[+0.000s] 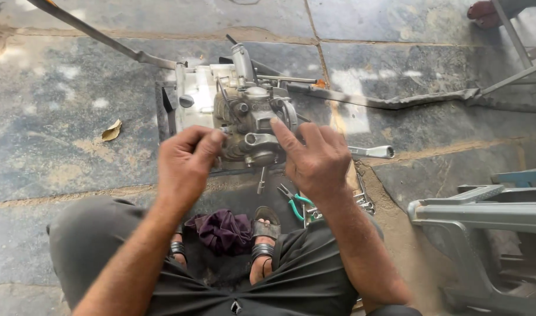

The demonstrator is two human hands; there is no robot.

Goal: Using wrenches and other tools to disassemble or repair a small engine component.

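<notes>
While the person squats on the stone floor (63,105), a small grey engine (233,114) sits on the ground just in front of their sandalled feet, and both hands are up against its near side. Fingers of the left hand (185,167) are pinched together at a small fitting on the engine's front; what they grip is too small to make out. Over on the other side, the right hand (317,161) lies spread, fingers apart, its forefinger touching the metal housing. A dark purple rag (224,231) is bunched between the feet. Green-handled pliers (294,202) and a wrench (373,152) lie on the floor beside the right hand. Well off to the right stands a grey plastic chair (484,213), and a dry leaf (111,131) lies to the left.
</notes>
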